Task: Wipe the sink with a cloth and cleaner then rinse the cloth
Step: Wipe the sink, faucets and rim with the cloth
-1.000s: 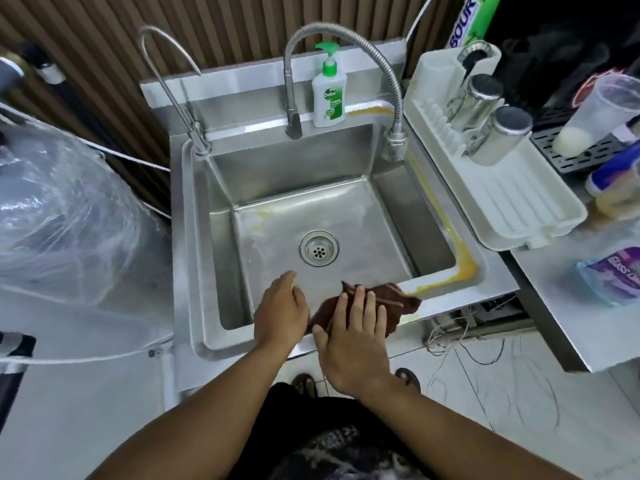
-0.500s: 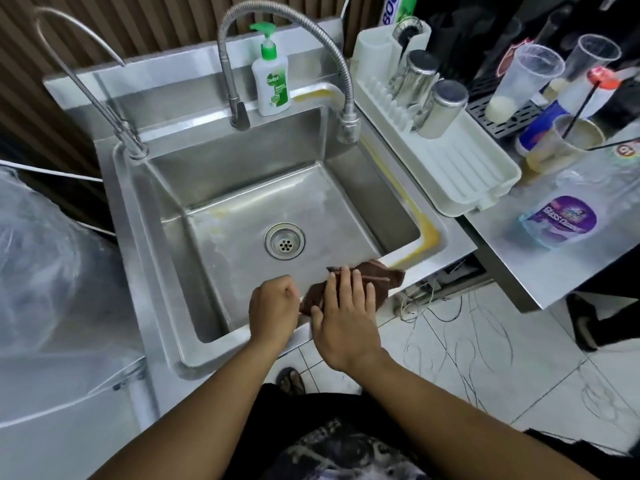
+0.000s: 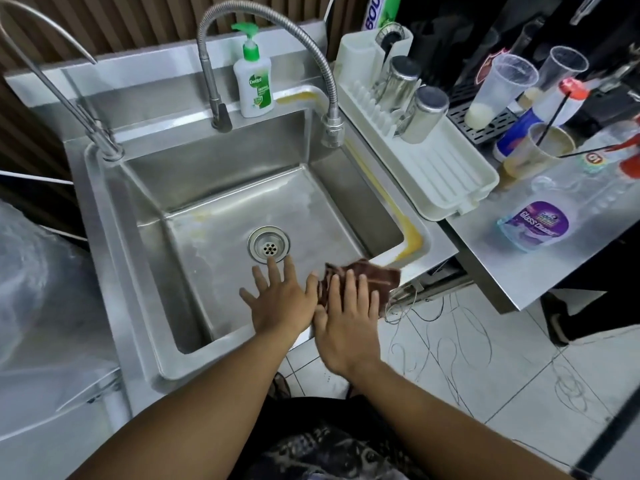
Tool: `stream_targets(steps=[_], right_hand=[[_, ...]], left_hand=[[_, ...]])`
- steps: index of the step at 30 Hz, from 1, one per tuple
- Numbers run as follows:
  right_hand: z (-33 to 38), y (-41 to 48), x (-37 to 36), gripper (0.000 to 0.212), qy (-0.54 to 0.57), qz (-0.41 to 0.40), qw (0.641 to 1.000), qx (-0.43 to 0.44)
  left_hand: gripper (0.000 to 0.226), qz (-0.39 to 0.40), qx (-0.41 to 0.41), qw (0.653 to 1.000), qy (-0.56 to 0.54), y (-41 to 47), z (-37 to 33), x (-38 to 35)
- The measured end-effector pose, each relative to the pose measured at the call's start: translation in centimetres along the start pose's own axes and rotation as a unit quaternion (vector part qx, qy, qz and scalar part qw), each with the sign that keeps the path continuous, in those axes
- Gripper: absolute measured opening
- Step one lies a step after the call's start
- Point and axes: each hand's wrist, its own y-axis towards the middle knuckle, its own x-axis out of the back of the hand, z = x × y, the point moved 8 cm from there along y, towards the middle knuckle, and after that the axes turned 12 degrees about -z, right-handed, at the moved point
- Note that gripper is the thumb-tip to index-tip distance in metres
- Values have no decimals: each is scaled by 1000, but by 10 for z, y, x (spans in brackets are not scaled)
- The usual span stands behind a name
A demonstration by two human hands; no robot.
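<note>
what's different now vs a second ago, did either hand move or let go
The left hand, curled beside the cloth before, has opened with fingers spread and moved forward over the sink, fingertips near the drain. Whether it gripped the cloth earlier is unclear. The right hand stays flat on the cloth at the front rim. The cloth and the soap bottle have not visibly shifted.

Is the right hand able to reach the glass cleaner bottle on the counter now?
Probably yes: the right hand lies flat on the cloth, and nothing stands between it and the glass cleaner bottle.
</note>
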Motion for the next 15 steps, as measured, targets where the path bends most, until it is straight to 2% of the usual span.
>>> stream_targets(steps=[3,5,6,8,9,12,15], right_hand=[[-17,8,-2,73,-6,19,1000,-3],[-53,36,9,69,-37,-38,997,-53],[-72,50,13,67,-45,-35,995,-87],[-91,66,13,67,-53,26,990,-130],[-90,66,13,69,-54,30,989,-136],[-44,41,12,77,-50,5,994,-100],[3,8,-4,70,-14,22,999,-21]], left_hand=[[73,-11,-6,1000,2,0,0,1],[71,-11,-8,1000,5,0,-1,1],[69,-12,-8,1000,7,0,0,1],[67,-17,-6,1000,10,0,0,1],[67,-18,-5,1000,10,0,1,1],[68,-17,1,1000,12,2,1,-1],[68,-18,7,1000,13,2,1,0]])
